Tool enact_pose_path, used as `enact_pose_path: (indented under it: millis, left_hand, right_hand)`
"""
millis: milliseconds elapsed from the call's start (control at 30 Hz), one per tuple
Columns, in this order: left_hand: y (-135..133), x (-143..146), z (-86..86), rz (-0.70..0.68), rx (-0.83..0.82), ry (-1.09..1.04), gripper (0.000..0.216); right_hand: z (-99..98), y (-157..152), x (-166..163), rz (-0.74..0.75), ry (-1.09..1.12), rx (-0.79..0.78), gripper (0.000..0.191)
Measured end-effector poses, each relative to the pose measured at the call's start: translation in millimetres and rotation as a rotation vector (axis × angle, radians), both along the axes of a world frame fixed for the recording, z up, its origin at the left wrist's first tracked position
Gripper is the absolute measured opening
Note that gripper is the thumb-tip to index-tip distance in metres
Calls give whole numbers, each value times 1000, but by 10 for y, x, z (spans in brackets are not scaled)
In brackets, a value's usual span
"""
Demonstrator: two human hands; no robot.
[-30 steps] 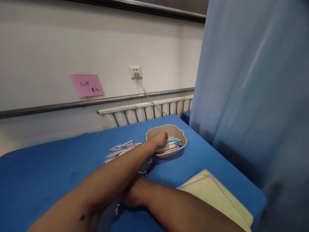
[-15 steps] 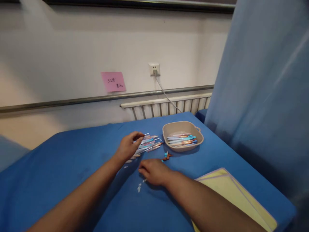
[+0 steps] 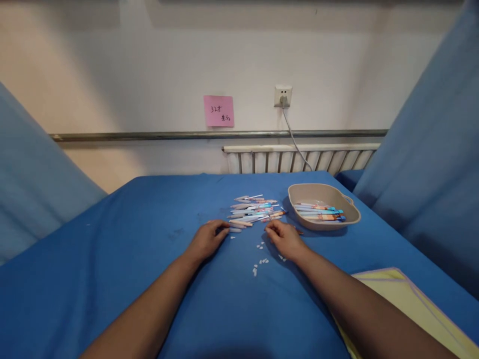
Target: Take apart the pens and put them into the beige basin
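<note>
My left hand (image 3: 207, 240) rests on the blue cloth at the near left end of a pile of pen parts (image 3: 250, 212). Its thumb and fingers close at the tip of a pale pen barrel (image 3: 235, 230). To the right of the pile, my right hand (image 3: 286, 240) is low over the cloth with its fingertips pinched together; what is between them is too small to make out. A small brown piece (image 3: 299, 231) shows behind this hand. Several tiny white pieces (image 3: 263, 261) lie scattered between and in front of my hands.
A beige basket (image 3: 324, 227) with several pens (image 3: 320, 211) in it stands at the right. A folded yellow cloth (image 3: 396, 294) lies under my right forearm. Behind the blue-covered surface (image 3: 168, 199) are a radiator (image 3: 292, 160) and a plugged-in cable (image 3: 294, 134). Blue curtains (image 3: 422, 134) hang on both sides.
My view has turned left, so everything appears farther right. My left hand has come down from above the pile to its near left end. My right hand has moved forward, closer to the pile.
</note>
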State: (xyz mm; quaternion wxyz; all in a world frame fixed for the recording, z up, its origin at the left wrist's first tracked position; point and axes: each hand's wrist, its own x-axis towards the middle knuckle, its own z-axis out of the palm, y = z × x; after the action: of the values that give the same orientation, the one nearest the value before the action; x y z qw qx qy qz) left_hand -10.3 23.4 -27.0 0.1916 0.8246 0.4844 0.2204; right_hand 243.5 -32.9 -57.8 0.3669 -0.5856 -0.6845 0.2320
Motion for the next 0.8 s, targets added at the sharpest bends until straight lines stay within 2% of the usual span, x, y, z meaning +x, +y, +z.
enact_pose_path:
  millis: [100, 200, 300, 400, 500, 633, 800]
  left_hand:
    - [-28, 56, 13, -74, 37, 108, 27]
    - [-21, 78, 3, -80, 76, 192, 29]
    - [5, 86, -17, -71, 82, 240, 29]
    - [15, 101, -33, -56, 79, 211, 23]
    - [-11, 134, -42, -38, 54, 178, 18]
    - [-99, 224, -58, -22, 15, 122, 15]
    - [-220, 370, -95, -66, -20, -34, 31]
  right_hand:
    - [64, 6, 89, -102, -64, 56, 19]
    - [240, -56, 239, -172, -286, 38, 19]
    - [398, -151, 401, -190, -579, -131, 17]
    - [425, -218, 520, -196, -719, -278, 14]
    - [350, -234, 571, -188, -753, -331, 10]
    - [252, -185, 542, -182, -746, -324, 12]
    - [223, -125, 380, -131, -635, -260, 16]
